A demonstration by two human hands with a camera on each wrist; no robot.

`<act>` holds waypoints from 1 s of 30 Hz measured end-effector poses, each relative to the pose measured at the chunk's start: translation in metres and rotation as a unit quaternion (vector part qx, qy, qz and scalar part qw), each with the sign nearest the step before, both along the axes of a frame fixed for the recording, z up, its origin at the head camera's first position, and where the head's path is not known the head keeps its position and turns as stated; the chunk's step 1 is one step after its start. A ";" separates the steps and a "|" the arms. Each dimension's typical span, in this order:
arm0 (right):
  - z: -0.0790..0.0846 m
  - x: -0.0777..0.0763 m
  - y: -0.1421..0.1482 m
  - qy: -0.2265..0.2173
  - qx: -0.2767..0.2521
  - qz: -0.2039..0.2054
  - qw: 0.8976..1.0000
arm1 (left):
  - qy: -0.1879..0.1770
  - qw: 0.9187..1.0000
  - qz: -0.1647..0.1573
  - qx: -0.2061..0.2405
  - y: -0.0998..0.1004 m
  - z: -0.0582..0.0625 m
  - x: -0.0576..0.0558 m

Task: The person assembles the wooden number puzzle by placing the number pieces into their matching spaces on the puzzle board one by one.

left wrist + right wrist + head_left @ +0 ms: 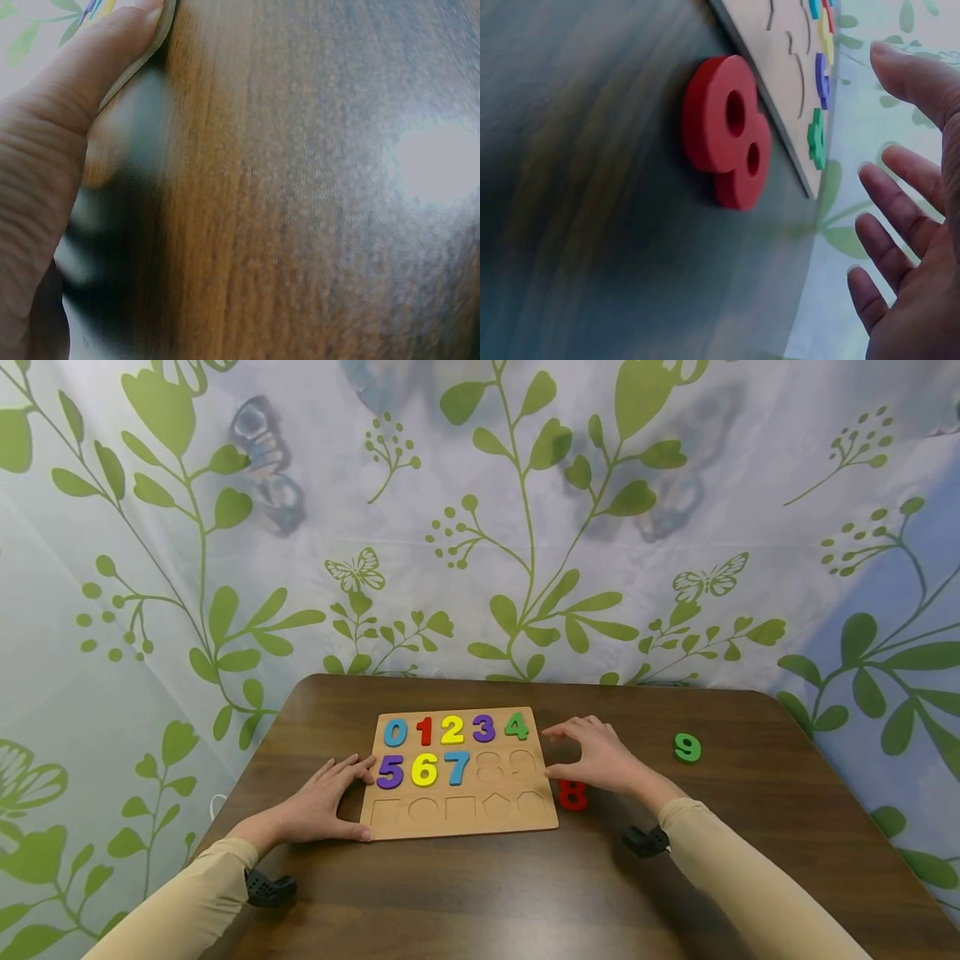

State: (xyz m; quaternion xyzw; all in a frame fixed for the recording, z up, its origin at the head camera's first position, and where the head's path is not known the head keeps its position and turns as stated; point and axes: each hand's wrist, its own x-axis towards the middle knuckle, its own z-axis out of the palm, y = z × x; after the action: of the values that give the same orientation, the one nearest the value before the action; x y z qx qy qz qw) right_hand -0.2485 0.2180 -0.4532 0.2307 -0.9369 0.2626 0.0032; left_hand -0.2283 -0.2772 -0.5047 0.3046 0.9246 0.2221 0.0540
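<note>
A wooden number board (pixel 465 832) lies on the table, with coloured numerals 0 to 7 set in its two upper rows. The outlines of 8 and 9 and the bottom row of shapes are bare. My left hand (pixel 324 802) touches the board's left side, thumb at the near corner and fingertips farther up the edge. Just off the right edge is my right hand (pixel 600 756), its thumb and fingers spread with nothing between them. Below that hand lies a red number 8 (pixel 697 116), flat on the table and partly covered in the head view.
A green number 9 (pixel 687 747) lies on the brown table (pixel 450 902), to the right of my right hand. Behind the table's far edge hangs a leaf-patterned cloth (pixel 420 585). Dark wrist devices (pixel 270 888) sit below both sleeves.
</note>
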 end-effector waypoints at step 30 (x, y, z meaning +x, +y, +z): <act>-0.033 0.042 0.036 -0.012 0.058 -0.043 0.997 | -0.008 1.000 0.005 0.003 0.002 0.002 0.001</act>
State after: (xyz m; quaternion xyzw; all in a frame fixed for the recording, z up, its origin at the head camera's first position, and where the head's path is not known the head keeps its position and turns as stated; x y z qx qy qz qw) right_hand -0.2066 0.2542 -0.4866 0.1870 -0.9595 0.2105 -0.0097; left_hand -0.2273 -0.2750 -0.5027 0.2983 0.9249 0.2281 0.0597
